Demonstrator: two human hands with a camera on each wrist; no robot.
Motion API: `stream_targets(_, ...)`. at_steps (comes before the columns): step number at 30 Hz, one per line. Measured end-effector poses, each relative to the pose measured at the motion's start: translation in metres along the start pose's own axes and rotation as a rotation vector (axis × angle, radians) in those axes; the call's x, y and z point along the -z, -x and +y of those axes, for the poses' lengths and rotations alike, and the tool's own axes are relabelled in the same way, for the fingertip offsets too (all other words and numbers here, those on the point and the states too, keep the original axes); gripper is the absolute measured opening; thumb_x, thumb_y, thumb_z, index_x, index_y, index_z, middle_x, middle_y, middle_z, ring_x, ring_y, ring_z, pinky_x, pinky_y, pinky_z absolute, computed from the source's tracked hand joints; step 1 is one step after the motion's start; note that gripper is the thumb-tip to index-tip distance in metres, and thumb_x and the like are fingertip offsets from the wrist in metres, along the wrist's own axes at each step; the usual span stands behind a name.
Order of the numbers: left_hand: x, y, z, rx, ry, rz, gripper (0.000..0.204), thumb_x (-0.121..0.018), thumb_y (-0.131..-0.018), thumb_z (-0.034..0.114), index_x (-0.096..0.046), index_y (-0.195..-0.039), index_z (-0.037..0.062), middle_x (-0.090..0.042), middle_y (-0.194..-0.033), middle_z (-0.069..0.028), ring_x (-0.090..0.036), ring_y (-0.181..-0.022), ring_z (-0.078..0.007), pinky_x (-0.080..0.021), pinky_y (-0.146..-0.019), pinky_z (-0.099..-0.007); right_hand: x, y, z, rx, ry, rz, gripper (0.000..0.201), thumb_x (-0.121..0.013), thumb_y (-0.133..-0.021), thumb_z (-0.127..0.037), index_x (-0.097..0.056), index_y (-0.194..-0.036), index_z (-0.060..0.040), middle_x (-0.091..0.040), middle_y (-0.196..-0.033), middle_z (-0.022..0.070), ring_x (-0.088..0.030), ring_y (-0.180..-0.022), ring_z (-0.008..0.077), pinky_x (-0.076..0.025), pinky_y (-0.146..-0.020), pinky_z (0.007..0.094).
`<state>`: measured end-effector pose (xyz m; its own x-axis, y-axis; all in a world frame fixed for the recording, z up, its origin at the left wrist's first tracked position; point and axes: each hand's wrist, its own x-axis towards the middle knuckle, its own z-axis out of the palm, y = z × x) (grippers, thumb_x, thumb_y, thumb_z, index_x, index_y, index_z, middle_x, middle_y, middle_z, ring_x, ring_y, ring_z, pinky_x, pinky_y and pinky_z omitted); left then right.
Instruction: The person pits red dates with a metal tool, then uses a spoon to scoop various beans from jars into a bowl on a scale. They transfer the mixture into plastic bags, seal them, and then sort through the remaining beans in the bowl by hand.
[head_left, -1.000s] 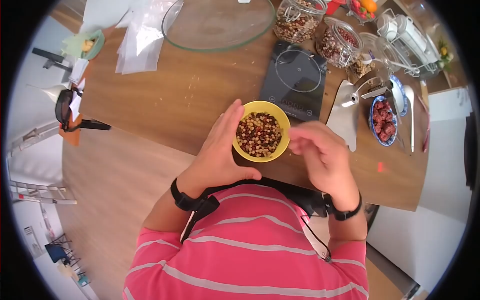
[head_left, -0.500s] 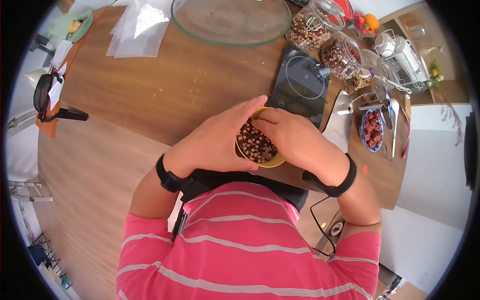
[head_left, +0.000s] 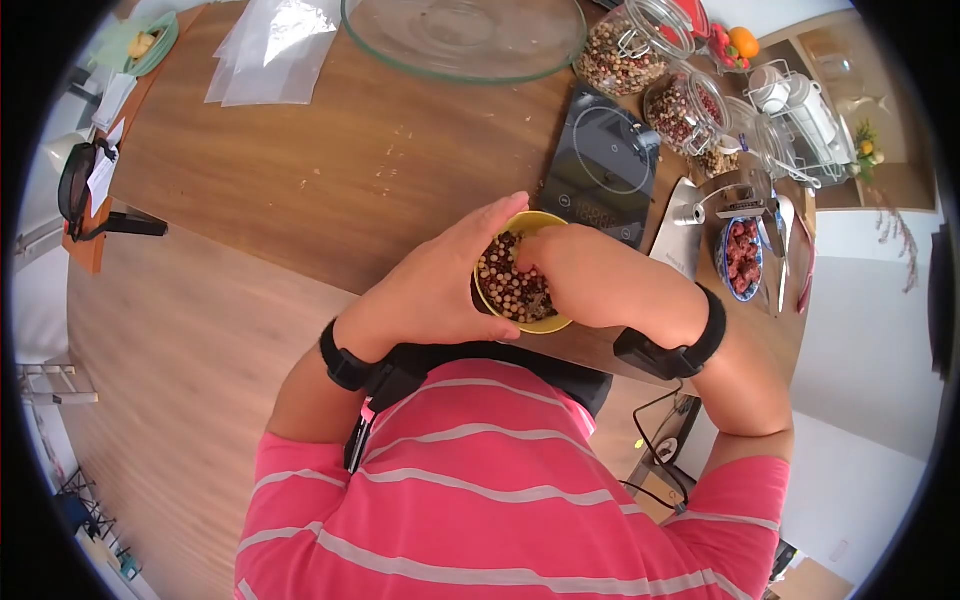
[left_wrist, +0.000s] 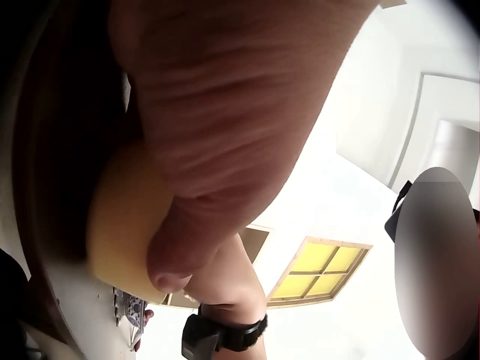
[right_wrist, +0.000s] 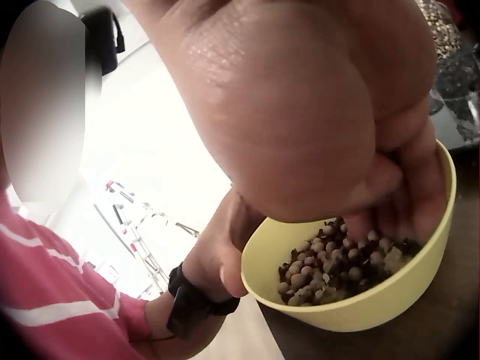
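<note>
A yellow bowl (head_left: pixel 548 326) of mixed dark, red and pale round grains (head_left: pixel 508 285) stands near the table's front edge. My left hand (head_left: pixel 430 285) holds its left side, thumb low and fingers high; the left wrist view shows this hand (left_wrist: pixel 232 97) with its thumb against the bowl (left_wrist: pixel 127 217). Over the bowl's right part, my right hand (head_left: pixel 595 275) reaches in. In the right wrist view this hand (right_wrist: pixel 300 112) has bent fingers dipping inside the bowl (right_wrist: pixel 367 307), by the grains (right_wrist: pixel 322 262); anything between the fingertips is hidden.
Beyond the hands lies a black hot plate (head_left: pixel 605 165), with glass jars (head_left: pixel 622 55) behind it. A large glass dish (head_left: pixel 465 45) and plastic bags (head_left: pixel 270 60) are at the back left. To the right stand a metal sheet (head_left: pixel 678 235) and a blue-rimmed dish (head_left: pixel 740 262).
My right hand has moved from beside the bowl to inside it, its fingers now lower among the grains. My left hand stays around the bowl's left side.
</note>
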<state>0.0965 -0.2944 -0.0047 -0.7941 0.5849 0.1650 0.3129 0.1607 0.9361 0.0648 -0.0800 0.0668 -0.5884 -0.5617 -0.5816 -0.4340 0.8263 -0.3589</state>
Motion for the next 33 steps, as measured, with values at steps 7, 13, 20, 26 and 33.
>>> stream_targets(7,-0.003,-0.001,0.001,0.021,-0.042,-0.009,0.124,-0.097,-0.059,0.024,-0.028,-0.16,0.0055,-0.042,-0.159,-0.0157,-0.043,-0.146,-0.0348,-0.037,-0.119,-0.042,-0.012,-0.001,0.003,-0.08,-0.413,-0.012,0.031,-0.054,-0.093,0.0,-0.07,-0.12,0.0011,-0.072,-0.116,0.0198,-0.069,-0.108,0.0331,-0.054,-0.094,0.0386)
stream_targets(13,-0.004,0.001,-0.002,-0.01,-0.055,0.004,0.122,-0.097,-0.06,0.025,-0.029,-0.159,0.0051,-0.042,-0.158,-0.0157,-0.042,-0.147,-0.0356,-0.037,-0.12,-0.0419,-0.017,-0.005,0.008,-0.046,-0.859,-0.035,0.045,-0.054,-0.09,0.006,-0.06,-0.134,0.0037,-0.068,-0.122,0.0089,-0.065,-0.114,0.0182,-0.053,-0.096,0.0347)
stream_targets(20,-0.002,-0.002,-0.002,0.036,-0.072,-0.009,0.123,-0.097,-0.06,0.027,-0.028,-0.159,0.0046,-0.04,-0.16,-0.0161,-0.04,-0.148,-0.0361,-0.035,-0.12,-0.042,-0.013,0.004,0.017,-0.034,-1.492,0.057,0.051,-0.048,-0.083,0.008,-0.059,-0.132,0.0082,-0.066,-0.118,0.0089,-0.065,-0.109,0.0159,-0.055,-0.095,0.0295)
stream_targets(26,-0.002,-0.003,-0.003,0.022,-0.074,-0.021,0.127,-0.098,-0.058,0.026,-0.025,-0.161,0.005,-0.035,-0.163,-0.0182,-0.035,-0.151,-0.0373,-0.033,-0.122,-0.0428,-0.016,0.02,0.02,-0.023,-1.667,0.084,0.051,-0.045,-0.089,0.008,-0.05,-0.139,0.0115,-0.062,-0.128,0.0147,-0.065,-0.116,0.0208,-0.056,-0.1,0.0344)
stream_targets(33,-0.006,0.008,0.017,-0.011,0.471,0.148,0.116,-0.084,-0.08,0.052,-0.02,-0.163,0.0029,-0.022,-0.17,-0.0202,-0.024,-0.157,-0.0357,-0.022,-0.127,-0.0461,-0.025,0.028,0.023,0.015,-1.801,0.164,0.047,-0.051,-0.1,0.0,-0.043,-0.144,0.013,-0.054,-0.14,0.0181,-0.06,-0.127,0.0282,-0.056,-0.103,0.0457)
